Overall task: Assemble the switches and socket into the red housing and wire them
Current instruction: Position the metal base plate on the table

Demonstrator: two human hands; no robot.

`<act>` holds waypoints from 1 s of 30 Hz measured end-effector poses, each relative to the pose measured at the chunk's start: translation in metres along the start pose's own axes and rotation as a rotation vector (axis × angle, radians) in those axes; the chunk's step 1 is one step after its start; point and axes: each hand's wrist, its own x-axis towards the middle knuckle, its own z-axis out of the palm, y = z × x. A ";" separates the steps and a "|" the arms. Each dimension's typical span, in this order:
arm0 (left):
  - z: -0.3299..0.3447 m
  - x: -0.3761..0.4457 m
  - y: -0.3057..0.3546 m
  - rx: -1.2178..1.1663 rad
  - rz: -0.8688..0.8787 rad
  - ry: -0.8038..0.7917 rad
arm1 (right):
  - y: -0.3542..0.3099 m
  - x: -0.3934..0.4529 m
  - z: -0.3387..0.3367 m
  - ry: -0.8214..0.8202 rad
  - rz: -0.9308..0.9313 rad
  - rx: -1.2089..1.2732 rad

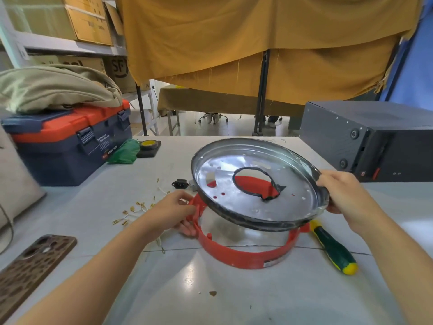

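My left hand point(174, 211) grips the red housing point(248, 252) on the tabletop point(210, 296), right hand point(344, 192) holds the metal pan point(234, 202) tilted above it.

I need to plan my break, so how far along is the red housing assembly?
Early. Nothing looks mounted: the socket and loose terminals lie on the table beside the housing. In hand: the left hand grips the red housing while the right hand holds the metal pan tilted above it. Fitting and wiring are all left; no switches are visible. The screwdriver lies untouched.
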 end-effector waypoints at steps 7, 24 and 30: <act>-0.014 0.004 0.000 0.040 -0.037 -0.075 | 0.004 0.013 0.002 -0.111 0.054 -0.140; 0.001 0.025 -0.008 -0.127 0.188 0.158 | 0.020 0.024 0.003 -0.152 0.094 -0.221; 0.009 0.016 0.002 -0.374 0.189 0.115 | 0.029 0.027 0.003 -0.134 0.115 -0.201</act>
